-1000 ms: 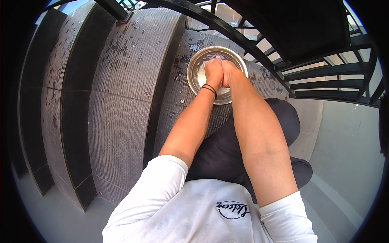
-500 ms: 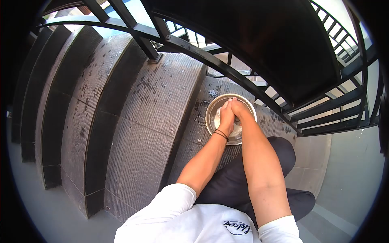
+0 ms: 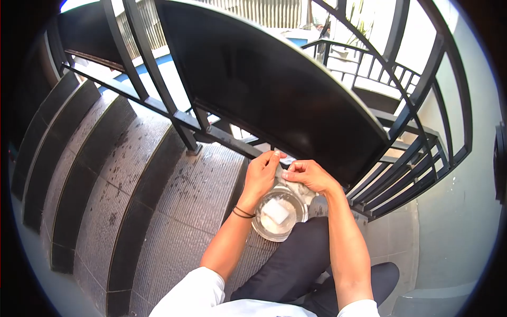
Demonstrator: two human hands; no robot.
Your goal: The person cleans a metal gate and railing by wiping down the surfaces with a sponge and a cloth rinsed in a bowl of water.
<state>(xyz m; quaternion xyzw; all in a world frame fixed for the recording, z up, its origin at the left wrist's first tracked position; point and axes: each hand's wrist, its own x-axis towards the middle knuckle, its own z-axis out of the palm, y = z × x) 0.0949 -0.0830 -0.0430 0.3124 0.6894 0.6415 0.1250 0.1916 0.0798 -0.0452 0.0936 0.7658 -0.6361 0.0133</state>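
Note:
A wet-looking whitish-grey cloth (image 3: 299, 189) hangs between my hands, in front of the dark railing panel. My left hand (image 3: 262, 173), a dark band at its wrist, is closed with thumb and fingers pinched at the cloth's upper left. On the other side, my right hand (image 3: 311, 176) pinches the cloth with thumb and bent fingers. Just below stands a round metal basin (image 3: 255, 224) holding cloudy, pale water. In it lies a white block-like piece (image 3: 275, 211), whose kind I cannot make out. The cloth partly hides the basin's far rim.
Ribbed grey stair steps (image 3: 182, 182), with wet patches, curve away on the left. A black metal railing (image 3: 140, 98) with a large dark panel (image 3: 264, 79) rises in front. My bent knee (image 3: 311, 238) is close beside the basin, and a pale wall (image 3: 449, 227) is at the right.
My hands have come up out of the basin and moved apart, with the cloth now between them. The white piece in the water now shows. The view has tilted up toward the railing.

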